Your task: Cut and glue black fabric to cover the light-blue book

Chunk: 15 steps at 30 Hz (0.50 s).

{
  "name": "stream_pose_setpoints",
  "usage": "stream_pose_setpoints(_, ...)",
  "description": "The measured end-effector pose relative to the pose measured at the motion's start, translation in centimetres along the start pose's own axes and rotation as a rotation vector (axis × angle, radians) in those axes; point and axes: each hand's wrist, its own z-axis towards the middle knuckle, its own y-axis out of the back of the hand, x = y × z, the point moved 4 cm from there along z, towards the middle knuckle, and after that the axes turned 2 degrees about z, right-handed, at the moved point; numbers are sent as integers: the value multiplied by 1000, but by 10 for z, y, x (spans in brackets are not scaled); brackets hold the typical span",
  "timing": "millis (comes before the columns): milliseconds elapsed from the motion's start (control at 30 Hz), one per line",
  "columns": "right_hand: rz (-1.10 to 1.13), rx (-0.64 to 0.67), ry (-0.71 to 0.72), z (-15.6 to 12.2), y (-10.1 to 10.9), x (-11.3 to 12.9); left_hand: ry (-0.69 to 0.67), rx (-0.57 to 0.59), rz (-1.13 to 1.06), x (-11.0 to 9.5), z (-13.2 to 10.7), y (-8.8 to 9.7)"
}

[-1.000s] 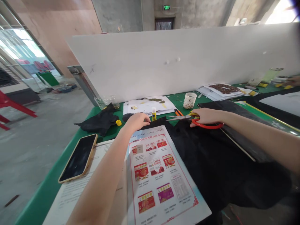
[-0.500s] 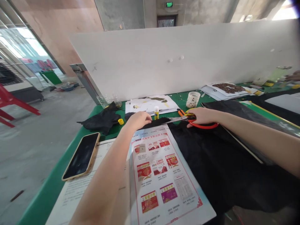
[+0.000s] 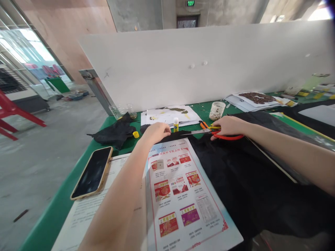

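Black cloth (image 3: 235,174) spreads over the right part of the table, and its far edge runs behind the printed booklet (image 3: 183,195). My left hand (image 3: 158,131) pinches that far edge beside a yellow glue stick (image 3: 176,124) that stands uncapped. From the right, my right hand (image 3: 227,126) grips red-handled scissors (image 3: 226,136). Their blades point left and lie at the cloth's far edge, nearly together. Orange-handled pliers or a similar tool (image 3: 203,124) lie just behind the scissors, partly hidden by my right hand.
A phone (image 3: 92,172) rests on open pages at the left. Behind it are a crumpled black cloth piece (image 3: 115,134) and a yellow cap (image 3: 135,134). Paper sheets (image 3: 170,115) and a plastic cup (image 3: 217,111) stand before a white board (image 3: 157,69).
The scissor blades have closed further along the cloth's edge. Both hands keep nearly the same places; the whole view has shifted slightly.
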Motion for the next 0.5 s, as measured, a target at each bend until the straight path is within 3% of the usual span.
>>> stream_pose_setpoints(267, 3, 7, 46, -1, 0, 4, -3, 8, -12, -1, 0, 0)
stream_pose_setpoints(500, 153, 71, 10, -2, -7, 1, -14, 24, -25, 0, 0, -1)
